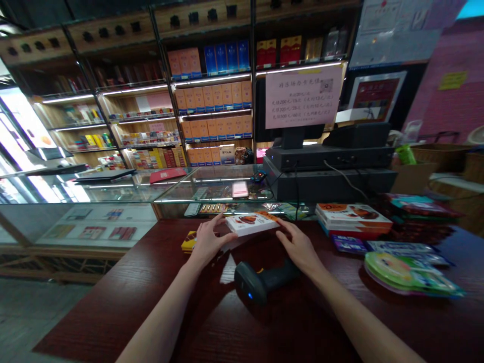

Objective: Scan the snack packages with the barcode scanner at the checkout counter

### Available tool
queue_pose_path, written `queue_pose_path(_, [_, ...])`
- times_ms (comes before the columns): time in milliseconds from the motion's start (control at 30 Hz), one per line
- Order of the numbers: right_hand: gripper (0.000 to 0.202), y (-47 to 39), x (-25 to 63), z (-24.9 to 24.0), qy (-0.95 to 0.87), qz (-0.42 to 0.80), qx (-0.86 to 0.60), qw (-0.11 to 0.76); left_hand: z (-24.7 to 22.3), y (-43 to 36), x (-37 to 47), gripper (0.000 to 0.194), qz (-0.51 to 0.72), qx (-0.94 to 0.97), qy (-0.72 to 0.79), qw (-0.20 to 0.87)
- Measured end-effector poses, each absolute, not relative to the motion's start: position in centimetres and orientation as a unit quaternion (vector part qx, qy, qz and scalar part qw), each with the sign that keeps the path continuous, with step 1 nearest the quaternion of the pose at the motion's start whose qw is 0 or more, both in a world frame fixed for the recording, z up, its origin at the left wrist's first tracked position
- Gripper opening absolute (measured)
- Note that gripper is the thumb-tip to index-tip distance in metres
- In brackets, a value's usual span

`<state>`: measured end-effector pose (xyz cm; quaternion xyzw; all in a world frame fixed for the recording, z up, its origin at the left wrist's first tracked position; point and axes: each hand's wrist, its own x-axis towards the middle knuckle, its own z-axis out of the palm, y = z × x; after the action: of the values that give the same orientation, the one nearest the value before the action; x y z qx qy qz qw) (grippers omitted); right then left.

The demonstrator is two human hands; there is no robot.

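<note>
A flat white box (pixel 251 224) with a brown food picture lies between my two hands, over the dark wooden table (pixel 143 282). My left hand (pixel 207 239) is at the box's left end, thumb and fingers spread around its corner. At the right end, my right hand (pixel 298 244) has its thumb and fingers around the other corner. A black barcode scanner (pixel 255 282) with a blue light lies on the table, nearer to me than the box. Beside my left hand sits a small yellow packet (pixel 188 242), partly hidden by it.
Stacked boxes (pixel 353 217), a purple packet (pixel 348 244), green round packages (pixel 401 272) and dark packs (pixel 419 217) stand at the right. Behind the table are a glass display counter (pixel 212 176) and a black register (pixel 328 176). Shelves line the back wall.
</note>
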<state>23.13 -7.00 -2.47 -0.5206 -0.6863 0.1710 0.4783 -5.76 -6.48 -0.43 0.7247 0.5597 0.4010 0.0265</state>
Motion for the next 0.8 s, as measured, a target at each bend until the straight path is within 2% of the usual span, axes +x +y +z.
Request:
queue_pose_path(233, [0.047, -7.0, 21.1, -0.6, -0.711, 0.182, -0.503, 0.457, 0.0, -6.2, -9.0, 0.085, 0.373, 0.747, 0.546, 0.069])
queue_pose_path(500, [0.044, -6.0, 17.5, 1.9, -0.774, 0.157, -0.454, 0.413, 1.5, -4.4, -13.5, 0.089, 0.336, 0.774, 0.535, -0.039])
queue_pose_path(633, [0.046, -5.1, 15.7, 2.0, -0.8, 0.155, -0.426, 0.392, 2.1, -3.8, -15.5, 0.097, 0.316, 0.77, 0.552, -0.059])
queue_pose_path(800, [0.049, -3.9, 13.8, 2.0, -0.829, 0.188, -0.407, 0.334, 1.8, -3.2, -17.9, 0.097, 0.301, 0.768, 0.56, -0.077])
